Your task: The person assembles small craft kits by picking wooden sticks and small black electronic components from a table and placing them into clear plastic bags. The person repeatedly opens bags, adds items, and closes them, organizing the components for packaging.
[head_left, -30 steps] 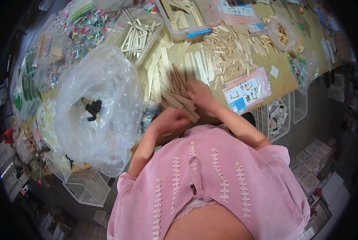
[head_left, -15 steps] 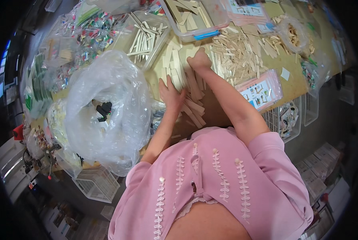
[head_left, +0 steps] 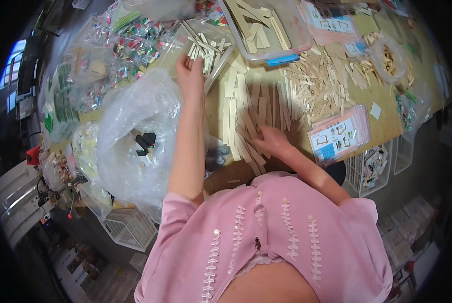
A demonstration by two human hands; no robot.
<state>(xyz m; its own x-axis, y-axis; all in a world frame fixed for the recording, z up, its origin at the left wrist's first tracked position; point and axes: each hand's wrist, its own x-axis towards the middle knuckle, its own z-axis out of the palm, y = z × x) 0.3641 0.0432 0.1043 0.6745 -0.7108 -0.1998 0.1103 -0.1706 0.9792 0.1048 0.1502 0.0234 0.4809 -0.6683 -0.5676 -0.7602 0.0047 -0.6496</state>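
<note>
My left hand reaches over a clear plastic tub of pale craft sticks. Its fingers are bent together at the sticks' near end, and what lies between them is hidden. Lower and to the right, my right hand has its fingers closed at the near ends of flat wooden strips, apparently pinching one. These strips lie loosely side by side on the yellowish table, several overlapping toward the near edge.
A larger clear tub with a blue latch holds wider wooden slats. Right of the strips lie a heap of small wooden pieces and a stack of printed cards. A big clear plastic bag with black parts stands left; bagged colourful pieces lie beyond.
My left hand has gone from the strips up to the tub of craft sticks. My right hand has come down from the strips' far end to their near ends. The view has shifted slightly.
</note>
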